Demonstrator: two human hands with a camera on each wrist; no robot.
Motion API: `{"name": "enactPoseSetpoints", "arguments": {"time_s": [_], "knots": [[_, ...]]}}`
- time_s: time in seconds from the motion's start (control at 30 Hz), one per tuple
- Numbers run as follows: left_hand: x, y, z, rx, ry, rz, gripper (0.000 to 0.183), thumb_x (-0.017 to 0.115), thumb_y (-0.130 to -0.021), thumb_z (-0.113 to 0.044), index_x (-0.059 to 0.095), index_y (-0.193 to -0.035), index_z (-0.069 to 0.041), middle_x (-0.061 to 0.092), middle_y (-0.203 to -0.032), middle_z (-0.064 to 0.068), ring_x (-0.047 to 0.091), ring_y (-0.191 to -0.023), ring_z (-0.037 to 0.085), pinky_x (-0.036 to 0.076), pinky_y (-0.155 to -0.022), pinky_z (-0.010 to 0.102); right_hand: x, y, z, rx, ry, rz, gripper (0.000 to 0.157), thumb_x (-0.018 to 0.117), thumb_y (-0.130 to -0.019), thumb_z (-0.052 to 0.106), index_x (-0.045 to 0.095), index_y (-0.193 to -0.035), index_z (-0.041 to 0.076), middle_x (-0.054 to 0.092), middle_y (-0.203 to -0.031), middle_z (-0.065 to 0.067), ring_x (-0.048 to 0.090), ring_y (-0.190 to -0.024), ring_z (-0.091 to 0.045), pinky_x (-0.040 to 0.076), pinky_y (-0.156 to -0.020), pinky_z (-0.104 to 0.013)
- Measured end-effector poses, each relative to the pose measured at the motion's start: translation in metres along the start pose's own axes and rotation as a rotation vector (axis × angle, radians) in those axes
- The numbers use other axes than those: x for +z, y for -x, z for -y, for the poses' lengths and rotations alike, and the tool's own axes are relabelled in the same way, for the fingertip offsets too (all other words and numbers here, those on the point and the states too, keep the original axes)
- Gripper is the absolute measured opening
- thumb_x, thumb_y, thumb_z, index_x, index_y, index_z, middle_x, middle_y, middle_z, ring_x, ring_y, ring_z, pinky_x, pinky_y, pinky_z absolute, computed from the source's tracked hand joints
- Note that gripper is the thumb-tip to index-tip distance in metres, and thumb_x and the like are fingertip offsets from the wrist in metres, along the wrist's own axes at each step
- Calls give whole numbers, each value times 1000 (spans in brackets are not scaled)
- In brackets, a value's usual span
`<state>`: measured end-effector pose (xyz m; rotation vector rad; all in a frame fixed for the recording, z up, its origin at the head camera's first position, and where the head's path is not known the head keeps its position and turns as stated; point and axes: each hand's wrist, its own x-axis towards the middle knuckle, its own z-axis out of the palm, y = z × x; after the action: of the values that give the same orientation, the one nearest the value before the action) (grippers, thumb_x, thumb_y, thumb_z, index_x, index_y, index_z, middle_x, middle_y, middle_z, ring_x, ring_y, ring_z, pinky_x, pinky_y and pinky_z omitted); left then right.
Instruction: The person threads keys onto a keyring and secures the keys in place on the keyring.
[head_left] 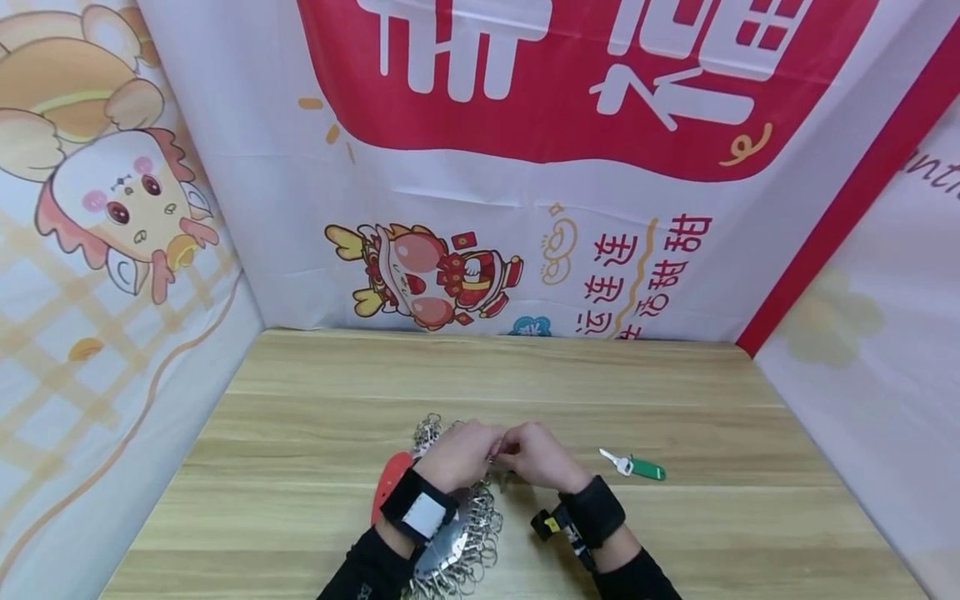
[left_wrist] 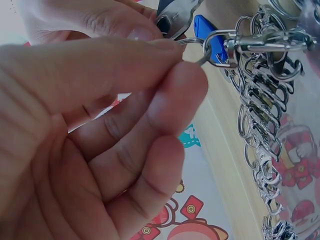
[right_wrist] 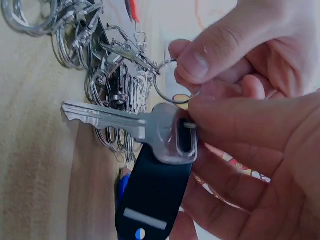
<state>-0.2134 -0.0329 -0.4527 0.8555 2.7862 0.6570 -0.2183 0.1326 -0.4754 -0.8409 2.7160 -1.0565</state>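
Note:
My left hand (head_left: 461, 454) pinches a thin metal split ring (right_wrist: 159, 92) between thumb and fingers. The ring is linked to a silver swivel clasp (left_wrist: 250, 44), one of several crowded along a shiny plate (head_left: 438, 554) under my left forearm. Close beside it, my right hand (head_left: 540, 457) grips a silver key (right_wrist: 107, 117) by its clear-covered head. A black key tag (right_wrist: 155, 195) hangs below that head. The fingertips hide whether the split ring passes through the key. A blue tag (left_wrist: 209, 37) is visible behind the clasp.
A key with a green tag (head_left: 647, 468) lies on the wooden table (head_left: 712, 533), right of my right hand. A flat red piece (head_left: 392, 479) shows beside my left wrist. Printed cloth (head_left: 285, 250) stands along the table's back and sides.

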Motion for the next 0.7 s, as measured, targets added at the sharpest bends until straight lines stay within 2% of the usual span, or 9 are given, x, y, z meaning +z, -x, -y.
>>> {"name": "enactPoseSetpoints", "arguments": {"time_s": [0.2, 0.4, 0.53, 0.7], "knots": [[-1, 1, 2, 24, 65, -12, 24, 68, -78, 1, 52, -73, -15, 48, -62, -9, 47, -56, 7, 39, -53, 21, 2, -1, 2, 7, -23, 25, 5, 72, -82, 11, 71, -78, 12, 66, -72, 7, 56, -59, -3, 47, -56, -22], [-2, 1, 4, 3, 99, 5, 24, 68, -78, 2, 50, -71, -14, 46, -61, -7, 47, -55, 7, 38, -52, 21, 4, 0, 0, -24, -24, 47, 7, 71, -81, 7, 68, -77, 12, 63, -71, 9, 55, -60, -1, 48, -58, -21], [-3, 2, 5, -31, 82, 13, 25, 69, -81, -5, 50, -69, -15, 46, -60, -6, 46, -53, 8, 38, -51, 22, 4, 0, 1, -19, 1, 80, 8, 70, -82, 8, 67, -76, 14, 59, -68, 12, 51, -58, -1, 46, -57, -21], [-3, 3, 6, -66, 42, 43, 34, 71, -82, -16, 48, -59, -14, 42, -52, -7, 43, -47, 8, 35, -48, 22, 2, 0, 2, 7, -13, 79, 10, 67, -82, 6, 68, -75, 14, 60, -68, 12, 52, -57, -3, 46, -57, -22]]}}
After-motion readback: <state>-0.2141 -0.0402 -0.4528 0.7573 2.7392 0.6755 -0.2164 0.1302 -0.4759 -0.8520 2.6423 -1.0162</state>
